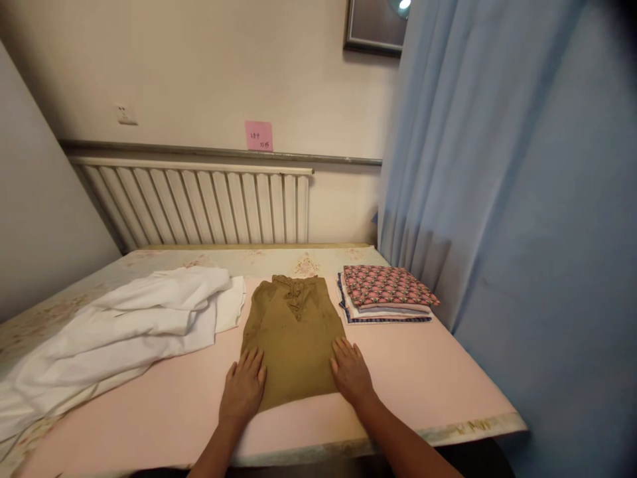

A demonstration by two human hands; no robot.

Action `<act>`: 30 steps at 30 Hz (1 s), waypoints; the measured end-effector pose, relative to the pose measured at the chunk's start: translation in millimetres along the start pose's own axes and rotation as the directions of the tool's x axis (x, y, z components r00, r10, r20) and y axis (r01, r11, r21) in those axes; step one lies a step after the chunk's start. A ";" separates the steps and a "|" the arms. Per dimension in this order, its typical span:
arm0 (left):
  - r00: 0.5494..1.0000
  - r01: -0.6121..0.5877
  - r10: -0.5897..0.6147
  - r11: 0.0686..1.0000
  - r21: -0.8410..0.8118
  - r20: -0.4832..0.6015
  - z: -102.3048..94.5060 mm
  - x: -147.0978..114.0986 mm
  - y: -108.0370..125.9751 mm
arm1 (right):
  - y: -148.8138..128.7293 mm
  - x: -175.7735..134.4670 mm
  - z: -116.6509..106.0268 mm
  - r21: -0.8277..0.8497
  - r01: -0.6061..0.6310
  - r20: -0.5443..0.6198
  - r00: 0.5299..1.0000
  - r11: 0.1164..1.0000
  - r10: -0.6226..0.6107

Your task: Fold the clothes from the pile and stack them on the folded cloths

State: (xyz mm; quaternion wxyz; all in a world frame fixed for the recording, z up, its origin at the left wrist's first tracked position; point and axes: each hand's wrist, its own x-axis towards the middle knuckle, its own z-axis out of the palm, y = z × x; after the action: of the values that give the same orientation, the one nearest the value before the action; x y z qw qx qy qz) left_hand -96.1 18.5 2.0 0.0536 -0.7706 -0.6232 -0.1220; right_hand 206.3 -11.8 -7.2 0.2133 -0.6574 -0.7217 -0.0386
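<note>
1. White cloth (pixel 149 318) lies in a loose, rumpled heap, left of and beyond the fingers of the left hand (pixel 242 387), apart from them.
2. The radiator (pixel 199 206) is against the wall (pixel 199 73), well beyond the left fingers.
3. The left hand is palm down, its forearm coming up from the near edge of the counter (pixel 428 392). Its fingers point away from the body, extended and slightly parted, resting on the garment's left edge and pinching nothing that shows.
4. The olive garment (pixel 293 345) lies flat between the two sets of fingers, touched by both. Its body runs beyond the fingertips to a far end with lacing (pixel 294 299); its near edge falls back toward the wrists.
5. The right hand (pixel 352 376) is palm down too, forearm slanting in from the lower right. Its fingers are spread a little, pointing away and leftward, tips on the garment's right edge; they too show no pinch.
6. A folded stack (pixel 388 292), pink-patterned on top, sits beyond and right of the right fingers, clear of them.
7. The blue curtain (pixel 438 133) hangs farther right of those fingers.
</note>
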 end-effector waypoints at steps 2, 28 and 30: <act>1.000 0.000 0.000 1.000 0.000 -0.006 -0.9 -0.3 0.6 | 0.0 0.2 0.3 -0.001 -0.005 0.004 1.000 1.000 0.005; 1.000 0.020 -0.020 0.999 -0.027 0.002 -5.5 -0.8 2.8 | -1.3 -0.4 -1.5 -0.005 0.008 -0.028 1.000 1.000 -0.008; 1.000 0.018 -0.018 1.000 -0.021 0.001 -5.9 -0.8 2.9 | -1.1 -0.5 -0.7 -0.007 0.010 -0.037 0.999 1.000 -0.010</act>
State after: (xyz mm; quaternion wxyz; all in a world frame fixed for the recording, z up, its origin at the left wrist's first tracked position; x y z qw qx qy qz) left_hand -94.1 15.6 7.7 0.0440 -0.7657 -0.6287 -0.1287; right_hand 205.5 -12.7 -6.5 0.2240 -0.6537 -0.7208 -0.0544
